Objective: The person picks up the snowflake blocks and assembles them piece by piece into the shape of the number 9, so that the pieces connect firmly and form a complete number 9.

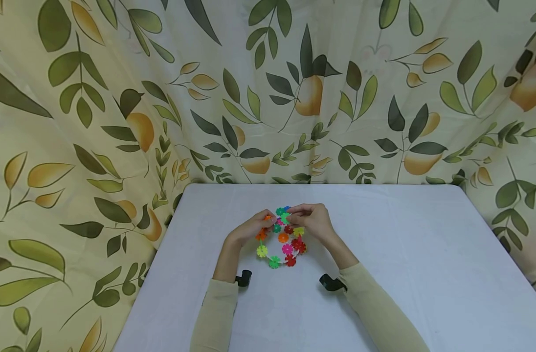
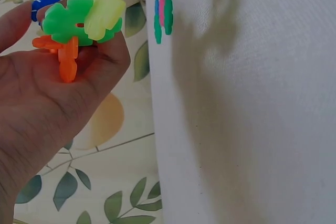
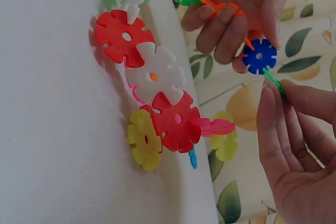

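Notched, flower-shaped plastic discs link into a chain (image 3: 176, 124) that curves on the table in the head view. My left hand (image 1: 249, 230) grips one end of it, its fingers curled round the orange discs (image 3: 228, 10). From that grip a blue disc (image 3: 259, 56) sticks out. Between thumb and fingers my right hand (image 1: 315, 220) pinches a green disc (image 3: 273, 81), seen edge-on in the right wrist view, with its rim at the blue disc's edge. A yellow disc (image 2: 110, 3) and a green one (image 2: 79, 20) stand above my left palm in the left wrist view.
A white-covered table (image 1: 409, 254) lies under both hands. Behind and to the left hangs a leaf-and-fruit patterned curtain (image 1: 268, 98). Black devices (image 1: 246, 278) are worn at both wrists. Inside the chain's curve sits an orange disc (image 1: 283, 237).
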Motion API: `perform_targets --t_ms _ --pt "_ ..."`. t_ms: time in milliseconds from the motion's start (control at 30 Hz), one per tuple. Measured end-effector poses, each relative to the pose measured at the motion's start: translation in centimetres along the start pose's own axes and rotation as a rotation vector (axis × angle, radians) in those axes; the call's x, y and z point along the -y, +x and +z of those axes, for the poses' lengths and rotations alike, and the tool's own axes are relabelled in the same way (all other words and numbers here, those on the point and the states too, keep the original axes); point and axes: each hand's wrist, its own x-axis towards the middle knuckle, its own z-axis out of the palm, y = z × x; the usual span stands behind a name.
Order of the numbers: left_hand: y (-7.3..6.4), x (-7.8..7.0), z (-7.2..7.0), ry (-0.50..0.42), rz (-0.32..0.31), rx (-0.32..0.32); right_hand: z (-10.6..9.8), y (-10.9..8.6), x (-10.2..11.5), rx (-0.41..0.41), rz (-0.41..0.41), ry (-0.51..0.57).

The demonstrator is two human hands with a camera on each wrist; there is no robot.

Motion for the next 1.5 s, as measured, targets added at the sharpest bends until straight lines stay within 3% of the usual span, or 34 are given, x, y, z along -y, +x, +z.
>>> perform_targets --t_ms 600,800,1000,1100,1267,1500 --pt "0.0 0.0 0.1 -0.012 0.026 0.033 0.7 0.2 0.1 0.019 0.004 0.042" --pt "-0.1 -0.1 0.0 0.022 0.04 0.014 0.3 0.4 0.3 0.076 -0.02 0.04" --pt "-0.2 0.0 -0.5 0.043 0.047 -0.049 -0.5 1.5 0.3 0.123 -0.038 -0.012" --pt "-0.3 -0.1 -0.7 0.021 0.042 -0.063 -0.8 2.4 0.1 0.062 -0.01 -0.105" --pt "-0.3 -0.1 -0.9 -0.017 0.031 -0.053 -0.9 3.9 -0.5 -0.024 0.061 -0.365" --pt "-0.4 -0.2 -1.0 -0.031 0.048 -0.047 -0.2 5.8 -2.1 0.08 0.075 -0.679"
